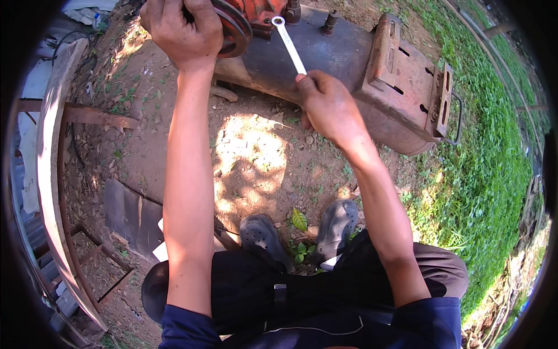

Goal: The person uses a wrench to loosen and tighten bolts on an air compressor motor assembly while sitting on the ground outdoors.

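Note:
My right hand (332, 107) is closed round the lower part of a silver wrench (291, 49), its thumb pressed along the shank. The wrench's ring end is at a bolt by the base of a red machine body (260, 10); whether it sits fully over the bolt head I cannot tell. At the top left my left hand (185, 35) grips the rim of a dark, grooved pulley wheel (233, 29) on the red machine, some fingers hidden behind it. Beneath the machine lies a dark, rusty cylindrical tank (267, 64).
A rusty slotted metal bracket (401, 70) and a wire handle (457, 119) are at the tank's right end. Grass (488, 192) grows on the right. A long wooden plank (51, 151) and a dark flat sheet (131, 215) lie left. My clogs (337, 227) rest on dirt.

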Demonstrator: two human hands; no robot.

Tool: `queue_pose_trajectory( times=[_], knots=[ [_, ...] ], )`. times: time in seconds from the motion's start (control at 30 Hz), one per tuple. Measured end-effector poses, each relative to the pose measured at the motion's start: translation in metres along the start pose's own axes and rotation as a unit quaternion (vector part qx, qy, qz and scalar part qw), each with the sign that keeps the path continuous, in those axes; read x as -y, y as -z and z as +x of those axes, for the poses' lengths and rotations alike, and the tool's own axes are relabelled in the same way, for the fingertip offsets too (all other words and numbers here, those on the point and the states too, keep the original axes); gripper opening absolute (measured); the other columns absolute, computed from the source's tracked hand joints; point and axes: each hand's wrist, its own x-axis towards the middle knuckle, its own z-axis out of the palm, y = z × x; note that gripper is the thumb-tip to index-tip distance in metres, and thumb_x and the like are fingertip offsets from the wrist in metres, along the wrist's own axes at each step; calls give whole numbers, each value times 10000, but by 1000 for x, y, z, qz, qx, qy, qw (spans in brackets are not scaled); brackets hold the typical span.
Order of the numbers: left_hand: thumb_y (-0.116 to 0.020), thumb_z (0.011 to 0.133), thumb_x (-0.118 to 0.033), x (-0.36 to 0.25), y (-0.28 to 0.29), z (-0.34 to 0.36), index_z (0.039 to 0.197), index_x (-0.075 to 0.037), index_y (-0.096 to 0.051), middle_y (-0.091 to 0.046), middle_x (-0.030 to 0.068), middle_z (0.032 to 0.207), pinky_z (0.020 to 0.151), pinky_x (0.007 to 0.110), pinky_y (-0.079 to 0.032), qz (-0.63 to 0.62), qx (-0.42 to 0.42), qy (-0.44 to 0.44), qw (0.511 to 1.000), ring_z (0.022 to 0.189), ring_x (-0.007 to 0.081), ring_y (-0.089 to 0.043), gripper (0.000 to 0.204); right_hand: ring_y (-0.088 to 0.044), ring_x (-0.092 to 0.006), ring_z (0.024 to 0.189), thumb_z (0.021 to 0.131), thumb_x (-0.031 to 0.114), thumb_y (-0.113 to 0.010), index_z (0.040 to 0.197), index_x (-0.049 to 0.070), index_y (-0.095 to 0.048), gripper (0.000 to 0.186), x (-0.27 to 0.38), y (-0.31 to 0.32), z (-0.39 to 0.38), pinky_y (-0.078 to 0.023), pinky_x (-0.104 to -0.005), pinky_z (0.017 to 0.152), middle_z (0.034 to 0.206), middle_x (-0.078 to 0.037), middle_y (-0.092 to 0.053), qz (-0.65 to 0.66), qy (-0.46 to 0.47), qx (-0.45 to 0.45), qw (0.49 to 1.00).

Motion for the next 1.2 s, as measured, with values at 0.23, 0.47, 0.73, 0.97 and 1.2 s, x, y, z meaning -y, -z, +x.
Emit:
queue_pose_trajectory(
  times=[0.23,0.47,0.73,0.97,1.2],
  knots=[
    [-498,928,-173,-5,1,4,803,-8,-612,-636,161,1041,895,410,-428,3,8,9,1000,1000,318,-583,236,-579,-179,520,1040,209,-373,1029,-20,-455,243,14,-78,0,-522,-325,480,685,-61,-492,400,-30,53,914],
    [-553,909,-212,-3,9,6,823,-2,-616,-617,160,1070,911,424,-428,-24,53,18,998,1031,324,-572,235,-580,-206,515,1038,201,-330,1081,-19,-391,232,35,-98,13,-542,-361,497,708,-72,-478,529,-56,59,845],
    [-584,904,-239,0,19,21,836,-7,-648,-625,179,1080,882,444,-443,-14,139,6,990,1028,334,-586,250,-439,-146,486,1036,194,-325,1142,34,-399,206,52,-117,22,-556,-395,577,713,-32,-425,630,-85,43,771],
    [-699,835,-138,8,19,41,741,-22,-660,-638,61,806,609,308,-445,-48,151,-4,987,711,208,-586,155,-364,-119,456,1052,254,-333,1099,35,-471,263,52,-104,15,-482,-358,521,641,3,-356,615,-144,81,771],
    [-710,802,-117,0,8,63,634,-30,-590,-591,58,667,551,324,-409,-91,174,-2,981,600,215,-518,225,-344,-113,415,1051,343,-349,994,45,-499,339,66,-100,17,-432,-335,454,610,4,-362,625,-223,68,745]
  ],
)
